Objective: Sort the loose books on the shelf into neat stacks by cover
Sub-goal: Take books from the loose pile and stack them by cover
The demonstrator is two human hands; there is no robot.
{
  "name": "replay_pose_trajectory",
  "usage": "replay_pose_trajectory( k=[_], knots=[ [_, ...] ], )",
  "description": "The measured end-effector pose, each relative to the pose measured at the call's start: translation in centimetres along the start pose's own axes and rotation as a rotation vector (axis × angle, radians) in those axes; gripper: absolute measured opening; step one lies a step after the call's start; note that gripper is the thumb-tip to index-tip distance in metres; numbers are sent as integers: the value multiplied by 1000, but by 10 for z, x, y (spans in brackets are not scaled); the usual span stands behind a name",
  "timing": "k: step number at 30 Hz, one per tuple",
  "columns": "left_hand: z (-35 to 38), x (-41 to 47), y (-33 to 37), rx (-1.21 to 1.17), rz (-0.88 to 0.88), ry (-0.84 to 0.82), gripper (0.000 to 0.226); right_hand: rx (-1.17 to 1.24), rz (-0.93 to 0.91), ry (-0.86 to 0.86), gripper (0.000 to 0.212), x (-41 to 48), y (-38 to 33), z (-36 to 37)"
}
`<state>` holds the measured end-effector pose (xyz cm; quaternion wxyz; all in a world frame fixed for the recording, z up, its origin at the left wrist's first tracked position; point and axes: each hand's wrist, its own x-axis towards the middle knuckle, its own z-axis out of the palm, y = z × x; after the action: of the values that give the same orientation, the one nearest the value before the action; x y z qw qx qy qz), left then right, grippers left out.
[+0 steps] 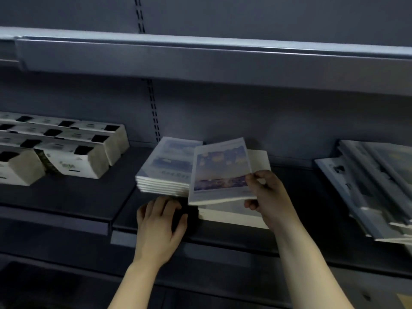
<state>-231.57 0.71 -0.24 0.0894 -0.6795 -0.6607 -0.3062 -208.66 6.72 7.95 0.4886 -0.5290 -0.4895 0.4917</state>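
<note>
Though light, paperback: likely floppy, slick; grip mid-edge.
right hand: fingers pinching paperback edge.
left hand: fingers loose, at stack.

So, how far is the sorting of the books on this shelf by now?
Done: one neat stack of blue-cover books. In hand: the right hand grips a sky-picture book, tilted above a pale pile, while the left hand rests at the front of the blue stack. Left to do: the slanted grey pile at the right looks unsorted.
</note>
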Motion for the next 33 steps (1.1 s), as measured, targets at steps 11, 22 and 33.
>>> replay_pose_trajectory(
  k=[11,22,33],
  knots=[
    [-2,11,-46,6,-2,28,32,-79,45,-79,27,13,1,63],
    [4,13,-53,0,-31,29,34,-449,-36,-163,6,29,-5,76],
    [2,14,-54,23,-46,-1,36,-550,-157,-75,12,41,1,101]
  ],
)
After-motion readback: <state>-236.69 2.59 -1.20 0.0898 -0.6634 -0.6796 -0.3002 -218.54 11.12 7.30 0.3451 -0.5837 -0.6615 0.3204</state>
